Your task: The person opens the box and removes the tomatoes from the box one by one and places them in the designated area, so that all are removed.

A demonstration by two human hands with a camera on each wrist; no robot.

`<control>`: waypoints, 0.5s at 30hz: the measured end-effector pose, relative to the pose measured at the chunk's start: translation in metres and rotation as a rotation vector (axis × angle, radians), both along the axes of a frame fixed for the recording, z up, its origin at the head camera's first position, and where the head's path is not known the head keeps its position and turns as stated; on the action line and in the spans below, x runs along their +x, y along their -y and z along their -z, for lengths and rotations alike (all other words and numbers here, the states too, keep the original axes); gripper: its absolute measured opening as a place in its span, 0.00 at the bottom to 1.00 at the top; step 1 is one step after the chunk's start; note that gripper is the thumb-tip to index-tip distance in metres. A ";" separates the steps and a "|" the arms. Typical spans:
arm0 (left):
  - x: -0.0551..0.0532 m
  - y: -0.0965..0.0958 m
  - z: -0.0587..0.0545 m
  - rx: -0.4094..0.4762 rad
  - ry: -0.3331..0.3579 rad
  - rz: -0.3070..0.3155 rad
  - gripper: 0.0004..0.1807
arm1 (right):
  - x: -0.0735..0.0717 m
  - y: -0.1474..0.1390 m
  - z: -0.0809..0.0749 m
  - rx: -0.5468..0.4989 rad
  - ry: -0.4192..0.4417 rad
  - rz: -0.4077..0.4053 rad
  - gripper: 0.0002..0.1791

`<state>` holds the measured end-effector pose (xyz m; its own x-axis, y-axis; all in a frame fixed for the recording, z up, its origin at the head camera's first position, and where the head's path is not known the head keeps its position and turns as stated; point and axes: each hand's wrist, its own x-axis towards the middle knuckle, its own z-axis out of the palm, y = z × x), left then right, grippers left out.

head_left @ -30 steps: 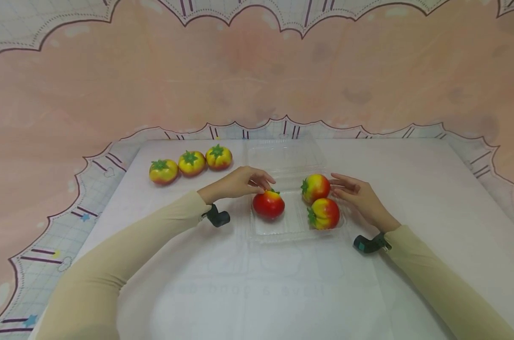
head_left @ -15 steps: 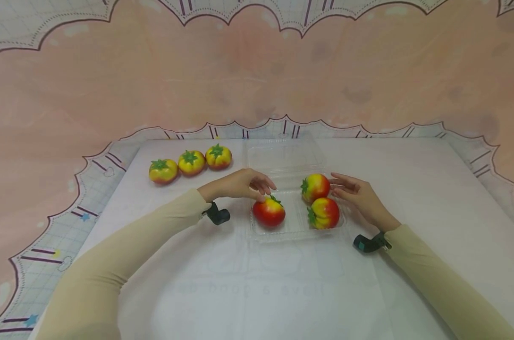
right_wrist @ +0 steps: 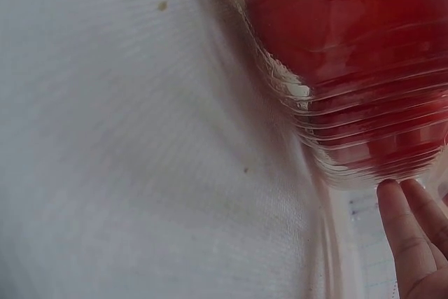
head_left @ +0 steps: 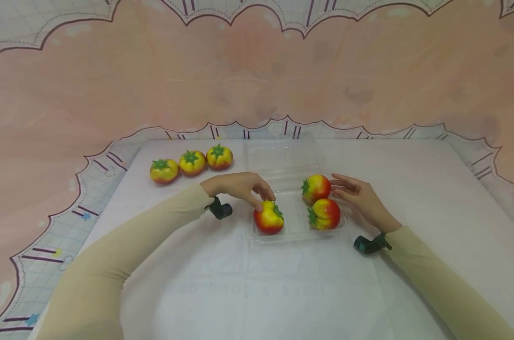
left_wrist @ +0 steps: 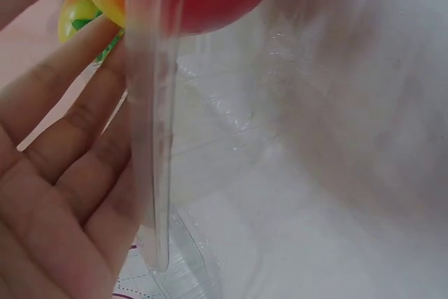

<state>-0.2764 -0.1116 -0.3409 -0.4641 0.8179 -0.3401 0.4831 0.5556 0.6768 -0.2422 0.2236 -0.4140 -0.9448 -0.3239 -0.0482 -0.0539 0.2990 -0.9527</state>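
My left hand (head_left: 240, 185) reaches over a red and yellow toy tomato (head_left: 268, 221) in the left part of a clear plastic clamshell box (head_left: 297, 231). Thumb and fingers lightly hold its top beside the green stem leaves; the far-side contact is partly hidden. In the left wrist view the fingers (left_wrist: 77, 131) look fairly straight near the box wall (left_wrist: 150, 138). My right hand (head_left: 363, 200) stands at the box's right side, where its straight fingertips (right_wrist: 392, 194) touch the ridged wall. Inside that wall lie two tomatoes, one farther back (head_left: 318, 186) and one nearer (head_left: 326, 215).
Three more toy tomatoes, left (head_left: 164, 172), middle (head_left: 192, 164) and right (head_left: 219, 157), sit in a row at the back left of the white table (head_left: 197, 293). The box's lid (head_left: 284, 156) lies open toward the back. Behind the table hangs a patterned cloth (head_left: 257, 75).
Under my left hand the tomato has turned, so its yellow top and green leaves face more toward me. It has shifted slightly nearer, with the hand following. My right hand has stayed put.
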 end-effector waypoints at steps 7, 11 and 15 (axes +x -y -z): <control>0.000 -0.003 -0.004 -0.072 0.003 0.057 0.23 | 0.001 0.000 0.000 0.001 0.002 -0.001 0.31; 0.001 -0.005 -0.006 -0.110 0.007 0.088 0.24 | 0.001 0.000 0.000 -0.006 0.005 0.000 0.31; 0.000 -0.006 -0.006 -0.117 0.019 0.131 0.25 | 0.002 0.001 -0.001 -0.001 0.004 0.000 0.31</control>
<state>-0.2764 -0.1054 -0.3350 -0.3488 0.8254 -0.4440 0.5442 0.5640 0.6210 -0.2406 0.2230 -0.4129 -0.9446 -0.3242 -0.0518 -0.0499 0.2977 -0.9534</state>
